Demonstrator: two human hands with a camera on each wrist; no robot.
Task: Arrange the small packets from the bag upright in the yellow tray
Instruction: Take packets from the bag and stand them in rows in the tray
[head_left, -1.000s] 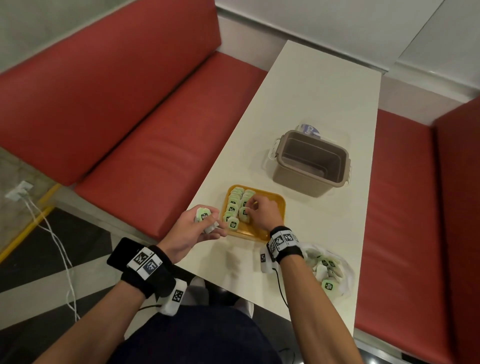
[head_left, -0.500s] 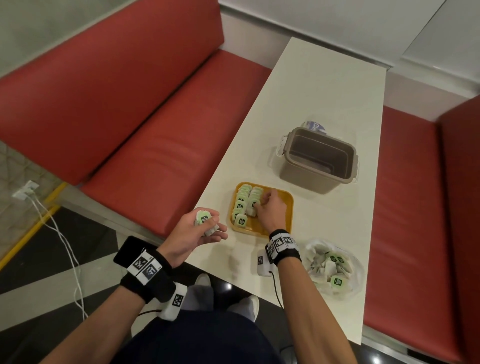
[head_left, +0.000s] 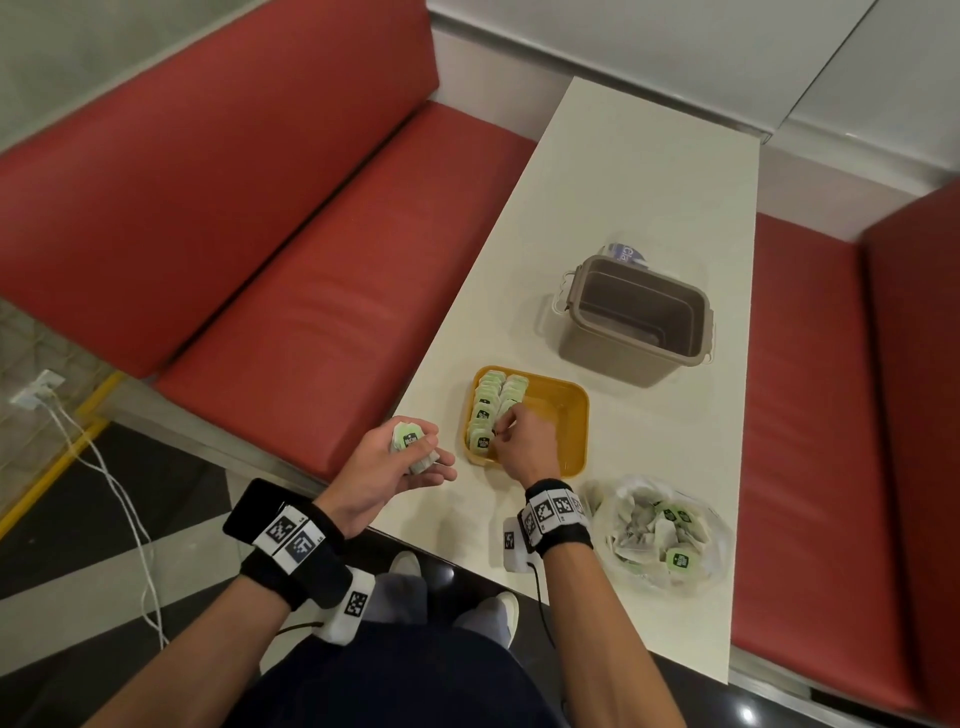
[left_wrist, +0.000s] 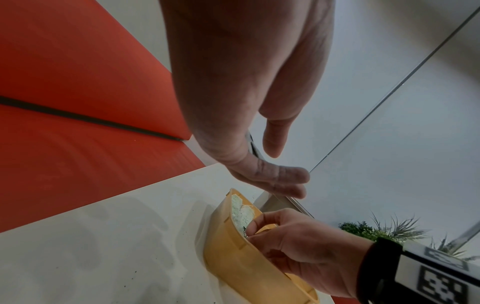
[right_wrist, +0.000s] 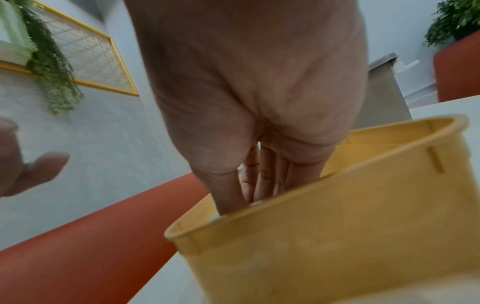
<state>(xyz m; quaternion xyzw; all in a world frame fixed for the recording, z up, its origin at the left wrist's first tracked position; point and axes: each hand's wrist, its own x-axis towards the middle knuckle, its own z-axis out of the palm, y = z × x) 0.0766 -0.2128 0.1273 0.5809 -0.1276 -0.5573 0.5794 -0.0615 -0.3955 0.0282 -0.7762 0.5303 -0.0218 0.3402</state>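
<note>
The yellow tray (head_left: 563, 415) sits on the white table (head_left: 649, 182) and holds two upright rows of small packets (head_left: 491, 402) along its left side; its right half is bare. My right hand (head_left: 522, 441) is inside the tray, fingertips pinching a packet at the near end of the second row. My left hand (head_left: 387, 465), palm up beside the tray, grips a small stack of packets (head_left: 410, 447). The clear bag (head_left: 660, 530) at my right holds more packets, loose. A brown bin (head_left: 636, 317) stands beyond the tray.
</note>
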